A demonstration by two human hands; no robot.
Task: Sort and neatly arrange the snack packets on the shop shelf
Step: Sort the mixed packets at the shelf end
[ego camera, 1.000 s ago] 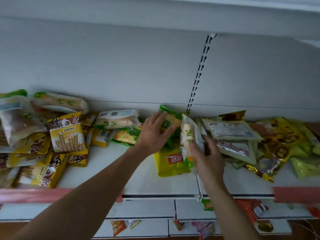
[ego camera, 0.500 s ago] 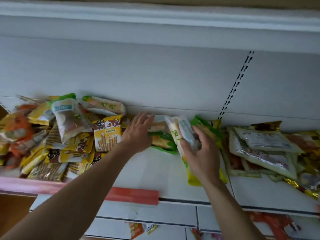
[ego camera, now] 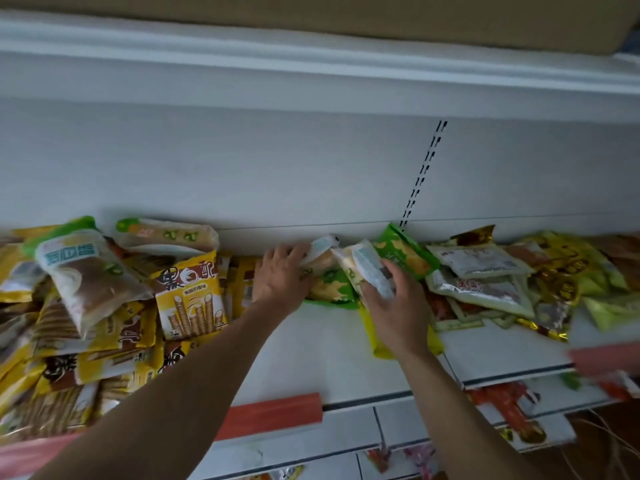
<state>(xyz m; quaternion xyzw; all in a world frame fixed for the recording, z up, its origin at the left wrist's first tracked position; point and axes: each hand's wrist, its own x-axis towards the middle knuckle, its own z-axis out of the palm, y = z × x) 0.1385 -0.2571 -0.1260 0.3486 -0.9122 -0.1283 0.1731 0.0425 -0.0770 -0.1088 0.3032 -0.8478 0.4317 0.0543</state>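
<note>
Now the right hand [ego camera: 394,306] grips a pale bread packet [ego camera: 362,268], tilted, just left of the green crisp packet [ego camera: 405,254] on the shelf [ego camera: 311,348]; further left of it, the left hand [ego camera: 282,278] lays straight fingers on a second pale packet [ego camera: 322,252].

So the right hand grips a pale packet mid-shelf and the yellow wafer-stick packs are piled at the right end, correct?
Not quite. The head view shows the yellow wafer-stick packs piled at the left end of the shelf, not the right. The right hand does grip a pale packet mid-shelf.
</note>
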